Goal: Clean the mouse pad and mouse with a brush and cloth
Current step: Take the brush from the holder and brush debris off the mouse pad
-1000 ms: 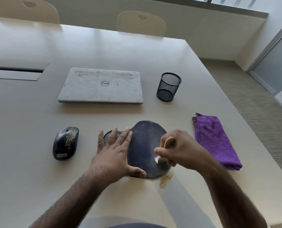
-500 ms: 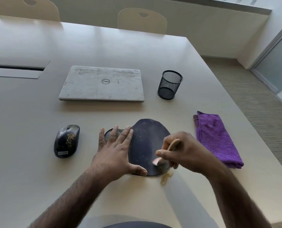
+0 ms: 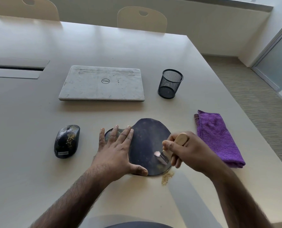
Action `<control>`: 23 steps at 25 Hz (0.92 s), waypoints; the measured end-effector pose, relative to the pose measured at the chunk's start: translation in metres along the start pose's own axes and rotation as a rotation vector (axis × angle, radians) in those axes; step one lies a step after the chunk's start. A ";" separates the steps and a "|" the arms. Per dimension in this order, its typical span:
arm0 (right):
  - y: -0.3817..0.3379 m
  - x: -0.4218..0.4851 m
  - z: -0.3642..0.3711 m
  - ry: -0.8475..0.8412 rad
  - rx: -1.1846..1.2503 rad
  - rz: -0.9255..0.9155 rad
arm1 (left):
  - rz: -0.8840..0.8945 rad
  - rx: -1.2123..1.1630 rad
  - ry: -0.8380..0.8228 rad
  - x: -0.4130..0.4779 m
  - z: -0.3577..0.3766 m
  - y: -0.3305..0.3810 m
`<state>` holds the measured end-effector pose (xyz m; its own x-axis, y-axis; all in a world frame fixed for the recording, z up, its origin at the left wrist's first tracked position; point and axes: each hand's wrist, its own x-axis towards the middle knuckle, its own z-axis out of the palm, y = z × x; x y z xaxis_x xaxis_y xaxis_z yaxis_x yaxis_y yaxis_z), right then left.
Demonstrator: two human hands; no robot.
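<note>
A dark round mouse pad (image 3: pixel 145 142) lies on the beige table (image 3: pixel 30 170) in front of me. My left hand (image 3: pixel 119 150) presses flat on its left part, fingers spread. My right hand (image 3: pixel 188 152) grips a wooden-handled brush (image 3: pixel 180 139), its bristles resting on the pad's right side near the front edge. A small heap of tan crumbs (image 3: pixel 167 176) sits on the table just past the pad's front right edge. A black mouse (image 3: pixel 67 141) speckled with tan crumbs lies to the left. A folded purple cloth (image 3: pixel 217 137) lies to the right.
A closed white laptop (image 3: pixel 102 83) lies behind the pad, with a black mesh cup (image 3: pixel 170 83) to its right. A cable slot (image 3: pixel 15 69) is at the far left. Two chairs (image 3: pixel 142 18) stand behind the table. The table's right edge runs close to the cloth.
The brush in my right hand has shifted slightly up and to the right across the pad's front right area. My left hand stays pressed on the pad.
</note>
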<state>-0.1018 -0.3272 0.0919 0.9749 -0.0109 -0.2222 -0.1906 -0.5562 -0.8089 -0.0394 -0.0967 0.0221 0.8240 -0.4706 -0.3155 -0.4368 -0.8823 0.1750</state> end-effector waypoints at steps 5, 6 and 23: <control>-0.017 0.003 -0.006 -0.006 -0.006 0.008 | 0.000 0.004 -0.009 0.000 0.000 -0.001; -0.018 0.006 -0.002 0.020 0.021 -0.010 | 0.000 0.004 -0.009 0.000 0.000 -0.001; -0.012 -0.010 -0.016 -0.138 -0.066 0.050 | 0.008 0.001 0.012 0.001 0.002 -0.001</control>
<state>-0.1073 -0.3340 0.1125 0.9386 0.0719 -0.3374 -0.2259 -0.6110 -0.7587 -0.0387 -0.0959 0.0200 0.8247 -0.4778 -0.3028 -0.4439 -0.8784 0.1770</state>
